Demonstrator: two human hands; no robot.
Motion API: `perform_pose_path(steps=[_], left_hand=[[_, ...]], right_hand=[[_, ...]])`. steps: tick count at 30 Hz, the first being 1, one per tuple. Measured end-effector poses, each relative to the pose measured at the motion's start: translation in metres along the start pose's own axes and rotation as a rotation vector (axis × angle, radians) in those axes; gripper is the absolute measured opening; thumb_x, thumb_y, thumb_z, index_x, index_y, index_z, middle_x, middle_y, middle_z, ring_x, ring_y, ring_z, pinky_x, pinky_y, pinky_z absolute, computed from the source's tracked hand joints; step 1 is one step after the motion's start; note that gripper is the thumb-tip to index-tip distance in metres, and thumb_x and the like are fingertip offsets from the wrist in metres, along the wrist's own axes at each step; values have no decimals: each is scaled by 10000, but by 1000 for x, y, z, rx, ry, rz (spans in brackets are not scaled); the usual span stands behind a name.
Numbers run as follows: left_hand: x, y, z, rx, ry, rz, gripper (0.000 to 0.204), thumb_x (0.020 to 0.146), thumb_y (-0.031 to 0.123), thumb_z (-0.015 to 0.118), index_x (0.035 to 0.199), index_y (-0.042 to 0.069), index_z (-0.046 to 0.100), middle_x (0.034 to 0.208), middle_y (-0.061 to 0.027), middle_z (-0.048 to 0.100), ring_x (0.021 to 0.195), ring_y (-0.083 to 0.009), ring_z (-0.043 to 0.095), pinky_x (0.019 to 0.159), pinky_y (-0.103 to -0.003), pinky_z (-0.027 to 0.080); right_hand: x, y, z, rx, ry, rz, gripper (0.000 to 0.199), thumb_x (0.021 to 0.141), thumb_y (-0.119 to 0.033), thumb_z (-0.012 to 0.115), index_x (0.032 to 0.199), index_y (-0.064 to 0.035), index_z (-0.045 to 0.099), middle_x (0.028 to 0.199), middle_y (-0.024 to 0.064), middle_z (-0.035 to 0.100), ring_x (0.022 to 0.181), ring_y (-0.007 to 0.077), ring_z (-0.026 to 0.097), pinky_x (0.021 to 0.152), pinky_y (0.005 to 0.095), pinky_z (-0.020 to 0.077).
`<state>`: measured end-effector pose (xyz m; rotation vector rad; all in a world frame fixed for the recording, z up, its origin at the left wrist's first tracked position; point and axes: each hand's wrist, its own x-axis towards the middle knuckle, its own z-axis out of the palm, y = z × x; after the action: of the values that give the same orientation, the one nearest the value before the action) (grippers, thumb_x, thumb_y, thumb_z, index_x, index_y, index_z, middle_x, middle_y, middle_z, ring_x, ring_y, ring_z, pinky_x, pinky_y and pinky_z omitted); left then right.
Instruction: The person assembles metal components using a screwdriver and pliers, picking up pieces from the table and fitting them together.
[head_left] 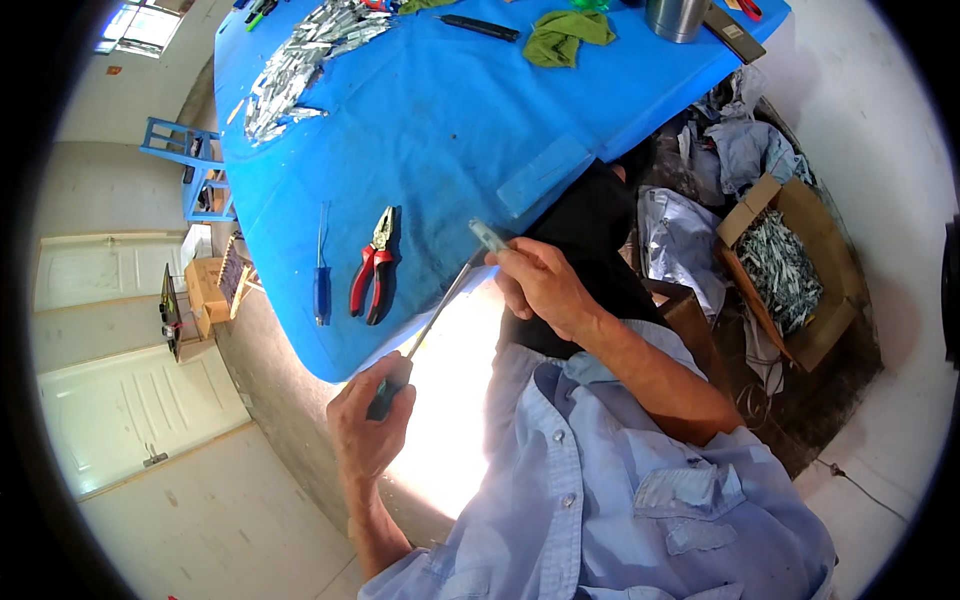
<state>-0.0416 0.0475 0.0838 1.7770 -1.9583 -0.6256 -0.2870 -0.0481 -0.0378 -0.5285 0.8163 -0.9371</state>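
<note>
1. At the near edge of the blue-covered table, the left hand is closed around the dark handle of a long metal-shafted screwdriver.
2. The right hand pinches a small grey metal piece between its fingers, touching the screwdriver tip.
3. Red-handled pliers and a blue-handled screwdriver lie just beside each other on the table.
4. A cardboard box of metal scraps sits on the floor to the right.

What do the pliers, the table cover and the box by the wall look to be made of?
Pliers: bare grey metal jaws, glossy red grips, probably plastic. Table cover: blue, smooth, faintly creased, likely plastic sheet or coated cloth. Box: matte brown cardboard with folded flaps.
</note>
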Motion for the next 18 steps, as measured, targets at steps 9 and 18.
perform_pose_path(steps=[9, 18], left_hand=[[9, 1, -4, 225, -27, 33, 399, 821, 30, 782, 1215, 77, 744, 970, -147, 764, 831, -273, 771, 718, -350, 626], [16, 14, -12, 314, -38, 80, 411, 810, 21, 819, 1207, 106, 751, 985, -105, 766, 827, -254, 767, 707, -358, 623]], right_hand=[[1, -4, 2, -37, 11, 16, 359, 1107, -287, 510, 1088, 55, 616, 618, -9, 443, 493, 70, 374, 447, 260, 311], [2, -2, -1, -112, -10, -27, 363, 1113, -268, 495, 1095, 70, 625, 618, -21, 443, 492, 54, 376, 438, 250, 306]])
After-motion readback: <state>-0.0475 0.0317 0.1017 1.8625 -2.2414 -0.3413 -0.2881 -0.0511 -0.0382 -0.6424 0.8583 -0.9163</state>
